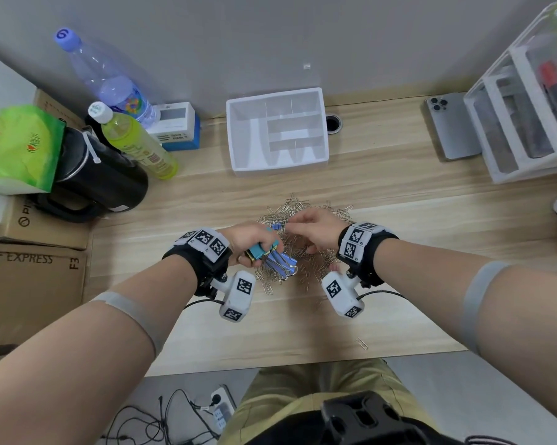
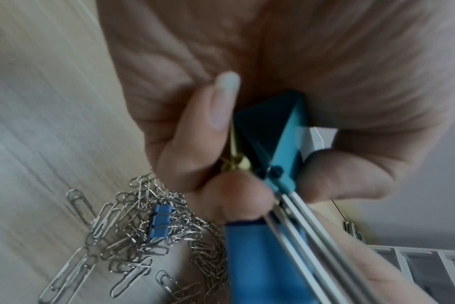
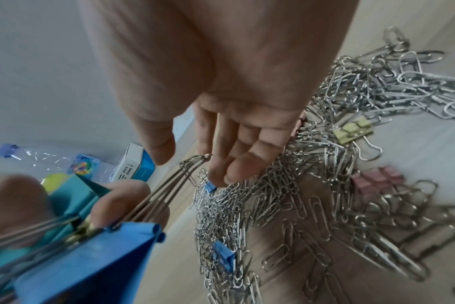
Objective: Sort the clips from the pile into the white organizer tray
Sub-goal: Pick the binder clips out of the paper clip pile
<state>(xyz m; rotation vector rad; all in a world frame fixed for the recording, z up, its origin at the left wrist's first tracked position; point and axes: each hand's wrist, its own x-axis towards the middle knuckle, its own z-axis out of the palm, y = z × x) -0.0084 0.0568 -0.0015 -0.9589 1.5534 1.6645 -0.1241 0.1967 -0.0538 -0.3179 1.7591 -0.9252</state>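
Light wooden desk (image 1: pixel 383 194), plain grey wall (image 1: pixel 270 36), grey floor (image 1: pixel 463 396)

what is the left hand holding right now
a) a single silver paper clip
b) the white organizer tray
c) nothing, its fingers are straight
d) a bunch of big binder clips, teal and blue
d: the left hand has its fingers curled round several large binder clips, a teal one and blue ones with wire handles, over the pile of paper clips; the white organizer tray stands apart by the wall.
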